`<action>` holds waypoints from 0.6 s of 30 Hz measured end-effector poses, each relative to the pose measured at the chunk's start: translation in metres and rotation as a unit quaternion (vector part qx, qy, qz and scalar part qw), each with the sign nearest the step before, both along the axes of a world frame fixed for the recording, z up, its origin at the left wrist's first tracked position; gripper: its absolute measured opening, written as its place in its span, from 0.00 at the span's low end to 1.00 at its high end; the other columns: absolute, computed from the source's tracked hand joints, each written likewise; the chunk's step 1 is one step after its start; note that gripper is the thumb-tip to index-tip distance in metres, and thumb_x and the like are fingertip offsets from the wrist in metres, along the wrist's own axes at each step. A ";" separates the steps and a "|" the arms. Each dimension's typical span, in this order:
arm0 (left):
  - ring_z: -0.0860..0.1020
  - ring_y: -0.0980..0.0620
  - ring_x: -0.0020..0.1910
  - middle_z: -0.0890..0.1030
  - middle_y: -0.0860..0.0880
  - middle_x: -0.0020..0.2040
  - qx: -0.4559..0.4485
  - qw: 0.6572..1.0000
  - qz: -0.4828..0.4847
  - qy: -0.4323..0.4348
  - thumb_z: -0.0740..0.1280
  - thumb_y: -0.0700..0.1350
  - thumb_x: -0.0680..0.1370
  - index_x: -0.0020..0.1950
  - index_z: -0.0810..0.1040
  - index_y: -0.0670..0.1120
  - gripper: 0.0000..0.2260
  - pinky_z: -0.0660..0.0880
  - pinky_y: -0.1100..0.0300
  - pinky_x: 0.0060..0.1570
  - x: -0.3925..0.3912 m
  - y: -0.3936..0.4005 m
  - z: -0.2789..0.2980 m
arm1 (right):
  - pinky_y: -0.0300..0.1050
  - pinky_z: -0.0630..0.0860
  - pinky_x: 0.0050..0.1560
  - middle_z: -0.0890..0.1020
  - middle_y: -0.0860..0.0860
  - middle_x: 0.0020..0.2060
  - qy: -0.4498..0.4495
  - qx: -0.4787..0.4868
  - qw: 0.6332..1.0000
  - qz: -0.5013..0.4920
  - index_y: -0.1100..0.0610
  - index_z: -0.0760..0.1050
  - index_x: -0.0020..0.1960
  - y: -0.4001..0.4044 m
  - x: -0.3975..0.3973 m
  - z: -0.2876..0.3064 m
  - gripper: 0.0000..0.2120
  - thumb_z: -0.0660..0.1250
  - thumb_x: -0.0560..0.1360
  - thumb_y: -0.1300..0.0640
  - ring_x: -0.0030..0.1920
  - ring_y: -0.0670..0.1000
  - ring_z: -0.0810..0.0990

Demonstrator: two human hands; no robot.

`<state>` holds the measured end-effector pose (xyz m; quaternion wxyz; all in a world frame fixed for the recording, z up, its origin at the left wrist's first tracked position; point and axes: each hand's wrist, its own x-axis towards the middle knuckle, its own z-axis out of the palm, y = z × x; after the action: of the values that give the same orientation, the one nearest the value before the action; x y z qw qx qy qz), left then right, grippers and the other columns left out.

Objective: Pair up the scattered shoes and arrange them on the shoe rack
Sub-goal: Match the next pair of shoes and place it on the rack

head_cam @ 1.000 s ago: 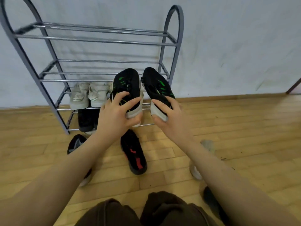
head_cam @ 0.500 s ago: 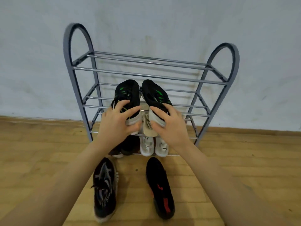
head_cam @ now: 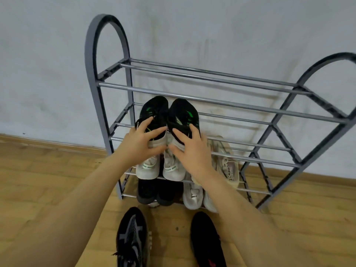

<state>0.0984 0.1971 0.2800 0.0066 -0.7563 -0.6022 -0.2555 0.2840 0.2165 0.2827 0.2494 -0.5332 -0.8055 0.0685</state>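
Wooden floor (head_cam: 48,180) nearest the person carries two loose shoes just before the shoe rack (head_cam: 285,110): a black-and-grey knit shoe (head_cam: 133,237) toward its left end and a black shoe with red marks (head_cam: 207,241) beside it. Beyond them, the left hand (head_cam: 141,144) grips the heel of one black-and-green shoe (head_cam: 153,112) and the right hand (head_cam: 189,149) grips its mate (head_cam: 183,114). A second ago the pair was held apart, clear of the bars; now the two touch side by side over the second shelf at its left end, toes to the wall (head_cam: 57,54). This pair looks nearly placed, the two floor shoes unmatched, the top shelf bare
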 end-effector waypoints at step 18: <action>0.76 0.37 0.53 0.78 0.43 0.59 0.099 0.994 0.032 -0.038 0.70 0.41 0.74 0.61 0.78 0.41 0.16 0.63 0.40 0.64 0.008 -0.009 0.001 | 0.63 0.61 0.67 0.57 0.59 0.73 0.035 -0.002 0.999 -0.016 0.36 0.64 0.69 -0.001 -0.009 -0.009 0.21 0.59 0.76 0.39 0.65 0.63 0.67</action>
<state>0.1062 0.1877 0.2814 0.0663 -0.7221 -0.5976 -0.3421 0.2752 0.2153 0.2742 0.2775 -0.5437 -0.7875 0.0848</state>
